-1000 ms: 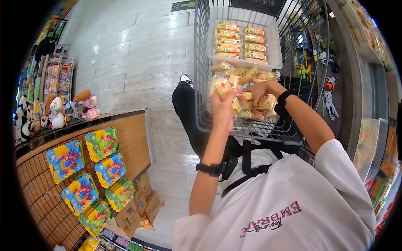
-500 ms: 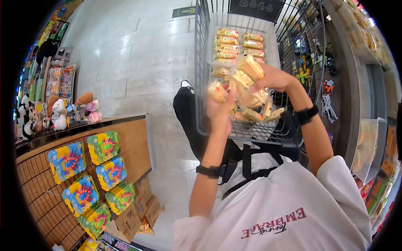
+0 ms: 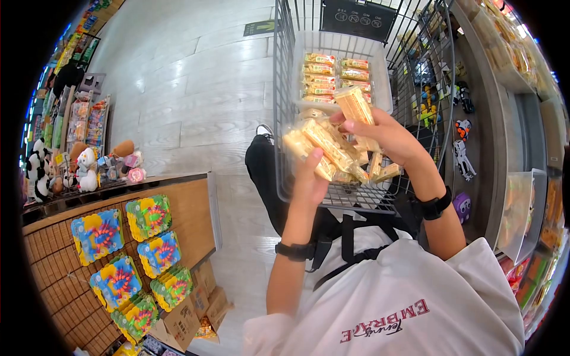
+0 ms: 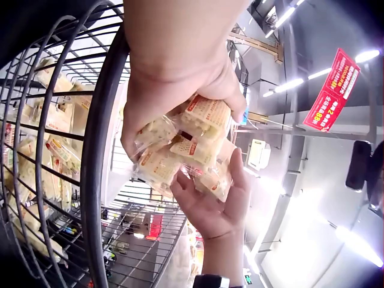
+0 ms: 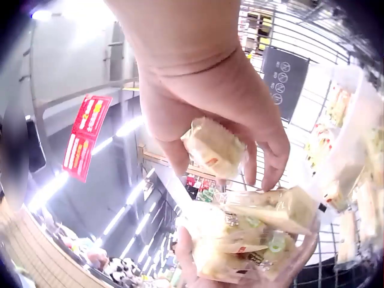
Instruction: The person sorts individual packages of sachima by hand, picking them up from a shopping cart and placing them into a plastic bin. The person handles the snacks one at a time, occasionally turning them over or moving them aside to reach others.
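My left hand (image 3: 312, 181) grips a bunch of several clear-wrapped snack bars (image 3: 325, 142), pale yellow and block-shaped, over the near end of the shopping cart basket (image 3: 281, 118). Just to its right, my right hand (image 3: 389, 133) holds one more wrapped bar (image 3: 355, 105) between thumb and fingers, tilted above the bunch. In the right wrist view this single bar (image 5: 211, 147) sits under the palm, and the bunch (image 5: 258, 231) rests in the left hand below. Loose bars (image 3: 389, 172) lie in the cart under both hands, partly hidden by them.
A translucent white bin (image 3: 380, 65) with two rows of wrapped bars stands at the cart's far end. Shelves with toys (image 3: 464, 160) run along the right side. A rack of colourful toy cards (image 3: 98, 234) and cardboard boxes (image 3: 181, 320) stand on the left.
My right hand has come up from the loose bars in the cart with bars in its fingers. The left hand's bunch has grown, and the right hand now holds a single bar.
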Demonstrator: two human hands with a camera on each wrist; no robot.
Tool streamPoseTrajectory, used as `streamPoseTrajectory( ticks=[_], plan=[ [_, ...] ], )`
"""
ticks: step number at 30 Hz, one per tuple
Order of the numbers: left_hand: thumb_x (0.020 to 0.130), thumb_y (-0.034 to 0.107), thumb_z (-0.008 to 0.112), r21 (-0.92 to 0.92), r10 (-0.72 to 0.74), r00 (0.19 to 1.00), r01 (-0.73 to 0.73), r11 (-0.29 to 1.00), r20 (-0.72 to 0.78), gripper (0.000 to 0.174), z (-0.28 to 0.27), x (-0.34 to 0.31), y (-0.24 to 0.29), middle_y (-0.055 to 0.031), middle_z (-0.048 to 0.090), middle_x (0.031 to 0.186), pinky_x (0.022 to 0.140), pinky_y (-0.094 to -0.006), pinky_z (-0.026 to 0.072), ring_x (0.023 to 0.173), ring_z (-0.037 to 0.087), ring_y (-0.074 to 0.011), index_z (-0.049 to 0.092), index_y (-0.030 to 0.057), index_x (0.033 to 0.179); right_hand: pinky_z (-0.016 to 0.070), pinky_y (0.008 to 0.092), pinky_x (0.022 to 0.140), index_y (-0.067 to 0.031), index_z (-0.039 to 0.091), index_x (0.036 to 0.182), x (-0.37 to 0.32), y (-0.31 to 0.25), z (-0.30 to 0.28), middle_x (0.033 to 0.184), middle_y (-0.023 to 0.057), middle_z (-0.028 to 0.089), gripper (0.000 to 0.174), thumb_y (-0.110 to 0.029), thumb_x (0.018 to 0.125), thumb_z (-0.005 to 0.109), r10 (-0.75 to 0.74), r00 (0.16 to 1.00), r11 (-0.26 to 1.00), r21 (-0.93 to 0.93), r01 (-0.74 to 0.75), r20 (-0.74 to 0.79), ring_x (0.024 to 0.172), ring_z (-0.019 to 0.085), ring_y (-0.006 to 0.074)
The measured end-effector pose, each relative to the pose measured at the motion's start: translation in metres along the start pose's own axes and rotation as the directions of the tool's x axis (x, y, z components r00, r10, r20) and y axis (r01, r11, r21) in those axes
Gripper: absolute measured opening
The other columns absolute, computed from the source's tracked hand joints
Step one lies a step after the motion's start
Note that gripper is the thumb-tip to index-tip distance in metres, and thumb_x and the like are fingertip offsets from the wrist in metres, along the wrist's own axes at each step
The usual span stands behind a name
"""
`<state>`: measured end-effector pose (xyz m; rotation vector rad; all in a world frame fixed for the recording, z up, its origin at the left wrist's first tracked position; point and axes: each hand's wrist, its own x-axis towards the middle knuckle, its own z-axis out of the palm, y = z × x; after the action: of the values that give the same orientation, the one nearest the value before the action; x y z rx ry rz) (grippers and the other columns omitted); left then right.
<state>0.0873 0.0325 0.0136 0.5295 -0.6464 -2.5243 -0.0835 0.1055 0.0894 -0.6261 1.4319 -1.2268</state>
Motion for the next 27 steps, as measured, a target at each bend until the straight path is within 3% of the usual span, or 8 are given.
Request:
streamPoseTrajectory(
  ticks=[6,8,10,13,20,24,26,27],
  plan=[
    [0.087,0.038,0.067,-0.123,0.016,0.997,-0.006,0.992,0.076,0.074,-0.006,-0.003,0.002,-0.0092,0.040,0.146,0.113,-0.0457,0.0301,0.134,0.039,-0.0266,0.031,0.0150,0.147,0.0521,0.0297,0.076,-0.0012,0.055,0.116,0.001,-0.006,-0.006,0.092,0.0088,0.066,0.035,-0.027,0.094,0.062,-0.123,0.972,0.989,0.052,0.136,-0.200,0.079,0.064,0.0166],
    [0.084,0.040,0.069,-0.148,0.005,0.996,0.009,0.989,0.093,0.076,-0.004,0.000,0.004,-0.0094,0.038,0.148,0.115,-0.0476,0.0268,0.137,0.036,-0.0272,0.032,0.0151,0.146,0.0521,0.0293,0.074,-0.0008,0.055,0.115,0.006,0.000,-0.022,0.088,0.0094,0.065,0.038,-0.034,0.097,0.056,-0.050,0.991,0.912,0.399,0.096,-0.124,0.077,0.064,0.0164],
    [0.082,0.042,0.070,-0.196,-0.035,0.988,0.064,0.979,0.147,0.078,-0.001,0.001,0.007,-0.0088,0.036,0.150,0.116,-0.0490,0.0248,0.139,0.033,-0.0275,0.033,0.0159,0.146,0.0517,0.0311,0.076,-0.0012,0.055,0.117,0.014,0.007,-0.029,0.094,0.0077,0.065,0.037,-0.032,0.097,0.053,-0.114,0.992,0.864,0.487,0.126,-0.055,0.083,0.064,0.0157],
    [0.081,0.044,0.071,-0.185,-0.046,0.989,0.072,0.980,0.140,0.077,-0.001,0.001,0.006,-0.0073,0.034,0.151,0.117,-0.0502,0.0240,0.141,0.031,-0.0260,0.035,0.0188,0.145,0.0479,0.0342,0.087,-0.0026,0.054,0.118,0.016,0.000,-0.023,0.112,0.0043,0.061,0.033,-0.016,0.088,0.060,-0.005,0.962,0.913,0.391,0.115,-0.272,0.102,0.059,0.0160],
    [0.086,0.042,0.067,-0.208,-0.045,0.984,0.082,0.975,0.173,0.071,-0.005,0.002,0.006,-0.0043,0.032,0.153,0.115,-0.0531,0.0263,0.141,0.030,-0.0281,0.036,0.0201,0.145,0.0472,0.0377,0.087,-0.0073,0.055,0.118,0.040,0.006,-0.051,0.110,0.0039,0.061,0.036,-0.017,0.085,0.065,0.040,0.930,0.920,0.377,0.108,-0.365,0.100,0.058,0.0169],
    [0.087,0.043,0.066,-0.183,-0.071,0.980,0.105,0.978,0.185,0.071,-0.006,-0.001,0.006,-0.0060,0.031,0.153,0.114,-0.0537,0.0271,0.139,0.033,-0.0322,0.035,0.0188,0.146,0.0483,0.0355,0.080,-0.0083,0.054,0.109,0.085,0.022,-0.104,0.100,0.0044,0.063,0.034,-0.020,0.081,0.070,0.062,0.772,0.982,0.179,0.067,-0.632,0.090,0.061,0.0176],
    [0.086,0.043,0.067,-0.172,-0.092,0.983,0.119,0.978,0.160,0.074,-0.008,-0.002,0.004,-0.0083,0.031,0.153,0.114,-0.0526,0.0278,0.138,0.034,-0.0323,0.033,0.0163,0.147,0.0508,0.0358,0.074,-0.0073,0.053,0.113,0.110,0.030,-0.137,0.096,0.0125,0.067,0.045,-0.026,0.077,0.072,-0.455,0.573,0.783,-0.613,-0.108,-0.682,0.083,0.066,0.0240],
    [0.086,0.044,0.067,-0.158,-0.113,0.985,0.133,0.978,0.129,0.077,-0.012,-0.003,0.003,-0.0106,0.032,0.153,0.113,-0.0516,0.0286,0.137,0.036,-0.0323,0.031,0.0139,0.147,0.0508,0.0358,0.074,-0.0073,0.053,0.113,0.122,0.032,-0.153,0.096,0.0125,0.067,0.045,-0.026,0.077,0.072,-0.453,0.576,0.785,-0.610,-0.104,-0.680,0.083,0.066,0.0240]
  ],
)
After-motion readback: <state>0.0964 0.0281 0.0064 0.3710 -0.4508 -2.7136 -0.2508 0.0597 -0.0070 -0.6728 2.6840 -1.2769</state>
